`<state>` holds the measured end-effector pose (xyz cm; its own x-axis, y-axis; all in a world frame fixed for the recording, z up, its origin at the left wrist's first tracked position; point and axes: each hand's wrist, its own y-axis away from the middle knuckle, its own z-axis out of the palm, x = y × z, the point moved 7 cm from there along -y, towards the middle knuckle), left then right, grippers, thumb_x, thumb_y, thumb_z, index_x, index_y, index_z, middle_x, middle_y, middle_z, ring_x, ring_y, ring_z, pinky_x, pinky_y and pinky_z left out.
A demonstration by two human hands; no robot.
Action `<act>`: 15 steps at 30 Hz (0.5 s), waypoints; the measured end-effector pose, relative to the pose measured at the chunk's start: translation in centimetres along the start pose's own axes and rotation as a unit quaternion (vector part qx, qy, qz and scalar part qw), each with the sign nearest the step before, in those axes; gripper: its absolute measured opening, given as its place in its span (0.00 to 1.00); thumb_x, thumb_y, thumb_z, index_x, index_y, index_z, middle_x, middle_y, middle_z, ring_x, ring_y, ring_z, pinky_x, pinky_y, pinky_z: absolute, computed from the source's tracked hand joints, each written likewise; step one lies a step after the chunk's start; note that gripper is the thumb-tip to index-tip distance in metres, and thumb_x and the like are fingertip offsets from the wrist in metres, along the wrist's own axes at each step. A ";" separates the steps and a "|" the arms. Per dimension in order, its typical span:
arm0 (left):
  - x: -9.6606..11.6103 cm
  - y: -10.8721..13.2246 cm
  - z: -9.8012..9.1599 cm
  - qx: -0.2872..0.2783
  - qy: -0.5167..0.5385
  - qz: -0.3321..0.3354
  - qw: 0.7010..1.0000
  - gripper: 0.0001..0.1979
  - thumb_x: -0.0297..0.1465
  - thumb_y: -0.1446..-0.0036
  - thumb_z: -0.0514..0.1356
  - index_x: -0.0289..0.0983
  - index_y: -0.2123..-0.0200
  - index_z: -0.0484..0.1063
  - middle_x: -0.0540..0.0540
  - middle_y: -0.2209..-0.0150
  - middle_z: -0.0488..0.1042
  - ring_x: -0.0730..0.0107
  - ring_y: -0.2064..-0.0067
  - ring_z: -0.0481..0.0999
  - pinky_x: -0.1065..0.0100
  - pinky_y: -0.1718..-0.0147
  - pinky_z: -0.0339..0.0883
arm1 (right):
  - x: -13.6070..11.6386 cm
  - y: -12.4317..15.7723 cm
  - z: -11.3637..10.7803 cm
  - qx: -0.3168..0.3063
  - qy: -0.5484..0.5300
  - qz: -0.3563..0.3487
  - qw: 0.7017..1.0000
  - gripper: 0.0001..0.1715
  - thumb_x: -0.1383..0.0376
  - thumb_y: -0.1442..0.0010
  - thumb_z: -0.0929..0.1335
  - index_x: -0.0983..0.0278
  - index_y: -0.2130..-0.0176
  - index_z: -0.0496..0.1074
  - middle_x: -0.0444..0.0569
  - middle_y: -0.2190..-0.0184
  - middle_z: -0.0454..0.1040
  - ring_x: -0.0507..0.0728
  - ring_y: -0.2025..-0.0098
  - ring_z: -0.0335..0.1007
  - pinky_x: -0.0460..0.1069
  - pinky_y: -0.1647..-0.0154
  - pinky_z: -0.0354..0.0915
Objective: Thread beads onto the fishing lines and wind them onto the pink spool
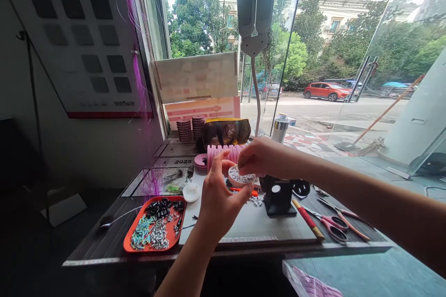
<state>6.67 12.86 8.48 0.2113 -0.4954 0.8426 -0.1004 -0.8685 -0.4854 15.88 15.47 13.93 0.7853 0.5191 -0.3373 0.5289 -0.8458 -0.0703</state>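
My left hand [216, 198] holds a small round white tub [240, 184] between its thumb and fingers, above the work board. Small whitish-silver beads [244, 177] lie inside the tub. From the right, my right hand [259, 158] reaches over it with the fingers bent and pressed together at the beads. Whatever those fingertips pinch is hidden. Just behind the hands stands a row of pink spools [212, 154]. A round white lid [191, 192] lies left of my left hand. Loose clear beads [257, 201] are scattered on the board below the tub.
An orange tray [128, 240] of sorted small parts sits at left. To the right are a black stand [278, 204], a red-and-yellow stick [308, 220], scissors [334, 228] and pliers [350, 222]. A lamp arm [257, 88] rises at the back.
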 end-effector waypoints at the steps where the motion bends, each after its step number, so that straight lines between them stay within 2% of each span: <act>1: 0.0 0.0 0.1 -0.001 0.004 -0.001 1.000 0.30 0.28 0.57 0.61 0.40 0.50 0.54 0.49 0.63 0.68 0.69 0.63 0.70 0.66 0.62 0.63 | 0.5 -0.1 0.1 -0.004 -0.027 0.003 1.000 0.06 0.66 0.53 0.67 0.67 0.77 0.72 0.40 0.84 0.64 0.45 0.80 0.57 0.42 0.78 0.53; 5: 0.2 0.0 0.1 -0.002 -0.005 0.005 1.000 0.30 0.28 0.57 0.62 0.40 0.50 0.54 0.50 0.64 0.68 0.71 0.64 0.69 0.66 0.61 0.62 | 2.0 -0.2 0.5 -0.032 -0.091 0.017 0.995 0.13 0.59 0.52 0.67 0.68 0.78 0.70 0.39 0.85 0.61 0.46 0.81 0.55 0.43 0.80 0.52; 8: 0.3 -0.1 0.0 0.000 -0.016 0.007 1.000 0.30 0.29 0.57 0.62 0.39 0.50 0.54 0.50 0.64 0.69 0.70 0.64 0.69 0.65 0.60 0.62 | 2.6 -0.1 0.0 -0.035 -0.131 0.020 0.991 0.15 0.57 0.52 0.66 0.68 0.77 0.69 0.39 0.85 0.59 0.45 0.81 0.53 0.43 0.81 0.51; 12: 0.2 -0.1 -0.1 0.004 -0.019 0.017 1.000 0.29 0.30 0.57 0.62 0.39 0.51 0.55 0.49 0.64 0.69 0.68 0.63 0.70 0.65 0.60 0.61 | 4.5 0.2 -2.0 0.041 -0.190 0.087 0.977 0.14 0.58 0.54 0.67 0.68 0.76 0.69 0.40 0.84 0.62 0.46 0.81 0.56 0.44 0.80 0.55; 15: 0.1 -0.1 -0.1 0.006 -0.030 0.019 0.999 0.30 0.29 0.58 0.62 0.39 0.50 0.55 0.50 0.64 0.68 0.69 0.62 0.69 0.65 0.59 0.61 | 5.8 0.4 -2.6 0.083 -0.200 0.128 0.968 0.15 0.57 0.56 0.68 0.68 0.78 0.67 0.41 0.85 0.64 0.46 0.82 0.58 0.44 0.80 0.58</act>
<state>6.59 12.92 8.69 0.2657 -0.5260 0.8079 -0.0972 -0.8484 -0.5203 21.49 18.49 14.36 0.6792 0.2284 -0.6975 0.2481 -0.9659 -0.0747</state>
